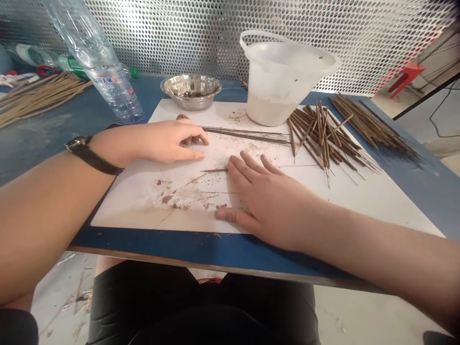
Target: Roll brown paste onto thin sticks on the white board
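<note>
Right hand (268,203) is pressing flat on a paste-coated stick (214,170) on the paper sheet (359,211), toward the surface's (230,244) front edge, fingers (247,167) spread open; left hand (161,141) is resting beyond, fingers (196,130) curling on a paste lump (192,140). Even, flat pressure is appearing suitable.

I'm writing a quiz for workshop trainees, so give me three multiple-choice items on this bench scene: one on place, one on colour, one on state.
1. Where is the steel bowl?
A) On the floor
B) Left of the white plastic bucket
C) Right of the bucket

2. What colour is the strap of the wristwatch?
A) Red
B) White
C) Black

3. How is the right hand placed?
A) Flat on the white board, fingers spread
B) Gripping a water bottle
C) Raised clear of the table

Answers:
1. B, the bowl stands just left of the bucket.
2. C, the strap shows black.
3. A, the hand lies on the board beside a thin brown stick.
</note>
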A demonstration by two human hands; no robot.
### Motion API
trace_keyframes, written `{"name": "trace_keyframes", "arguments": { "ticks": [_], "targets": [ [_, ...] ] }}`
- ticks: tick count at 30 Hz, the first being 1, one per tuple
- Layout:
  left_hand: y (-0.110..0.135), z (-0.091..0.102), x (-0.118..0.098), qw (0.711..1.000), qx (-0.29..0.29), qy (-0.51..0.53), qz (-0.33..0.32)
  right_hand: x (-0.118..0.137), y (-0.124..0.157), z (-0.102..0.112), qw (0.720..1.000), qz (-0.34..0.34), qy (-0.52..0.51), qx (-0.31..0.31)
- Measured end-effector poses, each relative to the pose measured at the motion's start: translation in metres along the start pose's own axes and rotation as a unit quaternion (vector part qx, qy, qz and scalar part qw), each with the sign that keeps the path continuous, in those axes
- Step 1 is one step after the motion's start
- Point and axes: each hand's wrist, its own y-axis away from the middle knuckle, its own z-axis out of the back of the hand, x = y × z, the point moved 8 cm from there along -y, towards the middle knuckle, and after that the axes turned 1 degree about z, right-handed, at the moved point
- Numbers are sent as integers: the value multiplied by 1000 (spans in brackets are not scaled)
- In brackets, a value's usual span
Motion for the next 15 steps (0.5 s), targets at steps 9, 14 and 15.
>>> {"name": "trace_keyframes", "arguments": {
  "ticks": [9,14,15],
  "targets": [
    [-1,-1,6,1000,11,18,-9,-48,-12,34,995,-71,62,-35],
    [0,0,3,1000,10,14,-6,-88,-5,31,989,-101,110,-26],
    [0,0,4,1000,10,8,-7,-91,-5,32,989,-84,111,-44]
  ]
}}
